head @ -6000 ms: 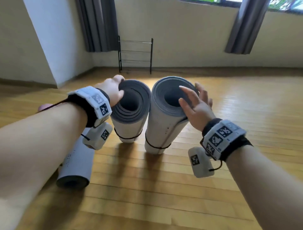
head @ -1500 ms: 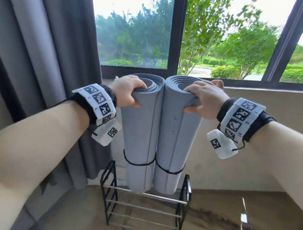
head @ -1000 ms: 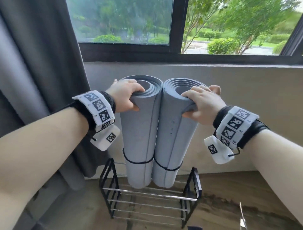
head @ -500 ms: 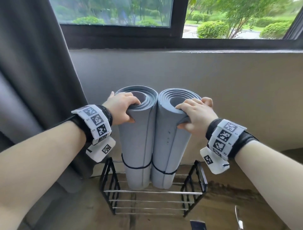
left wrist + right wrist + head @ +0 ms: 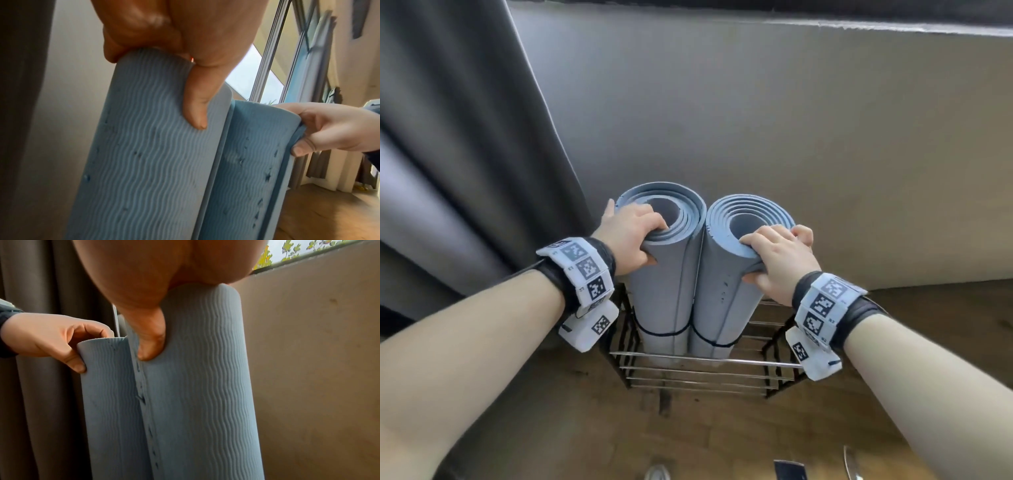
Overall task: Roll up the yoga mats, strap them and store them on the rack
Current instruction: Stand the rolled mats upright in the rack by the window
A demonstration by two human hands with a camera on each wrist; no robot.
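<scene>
Two rolled mats stand on end side by side, touching, each held at its top rim: the left hand (image 5: 631, 236) clenches the left mat (image 5: 664, 274), fingers hooked into the core and thumb on the ribbed outside; the right hand (image 5: 777, 257) grasps the right mat (image 5: 726, 284) the same way; a thin black strap (image 5: 659, 334) rings each roll well below the grips.

Below the grips, the rolls' lower ends sit among the bars of the black wire rack (image 5: 705, 359); whether they rest on a bar or hang free is hidden. The likely trouble is a foot slipping between the widely spaced rails, or a tall roll tipping toward the person once either grip lets go, since nothing visible props the tops; the thumbs already dent the soft foam, so the outer layer could also slide up.

Left of the left grip, a dark curtain (image 5: 465, 137) hangs close; beyond both grips stands the wall (image 5: 791, 137).
</scene>
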